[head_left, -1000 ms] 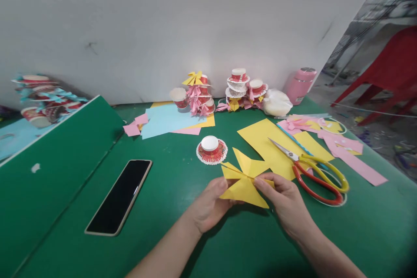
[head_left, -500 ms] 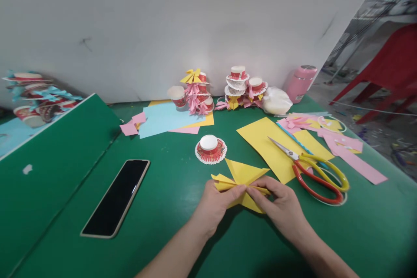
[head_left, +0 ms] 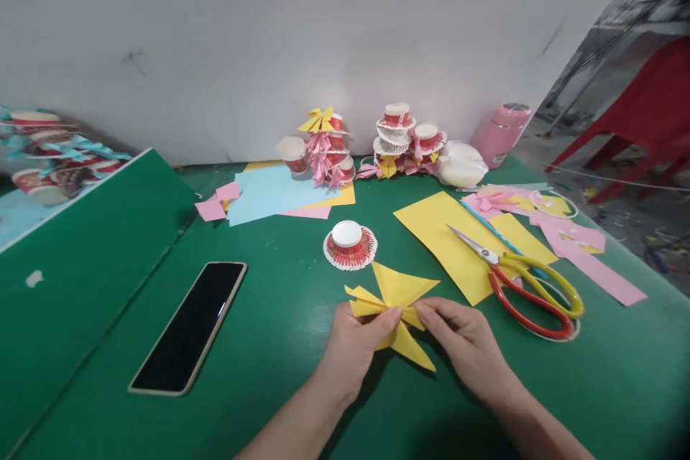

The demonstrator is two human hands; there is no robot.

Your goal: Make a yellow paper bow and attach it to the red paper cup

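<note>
Between my two hands is a folded yellow paper bow (head_left: pixel 402 287), with pointed flaps spreading up, down and to the left. My left hand (head_left: pixel 353 345) pinches it near the middle, thumb on top. The thumb and fingers of my right hand (head_left: pixel 461 338) close on the end of a folded part at the right side. Just beyond the bow sits a small red-and-white paper-cup hat (head_left: pixel 349 244) with a fringed brim and white top. Scissors (head_left: pixel 517 280) with one red and one yellow handle lie to the right of my right hand, partly over yellow paper (head_left: pixel 445 237).
A phone (head_left: pixel 188 327) lies at left on the green table (head_left: pixel 280 388). Blue paper (head_left: pixel 269 194), decorated cup stacks (head_left: pixel 396 136), a white bag (head_left: pixel 461 164) and a pink bottle (head_left: pixel 504 135) stand or lie along the wall. Pink scraps (head_left: pixel 598 266) are at right.
My right fingers have shifted from the bow's middle to its right end. The lower flap now spreads further down and more of the centre shows. The view has shifted slightly.
</note>
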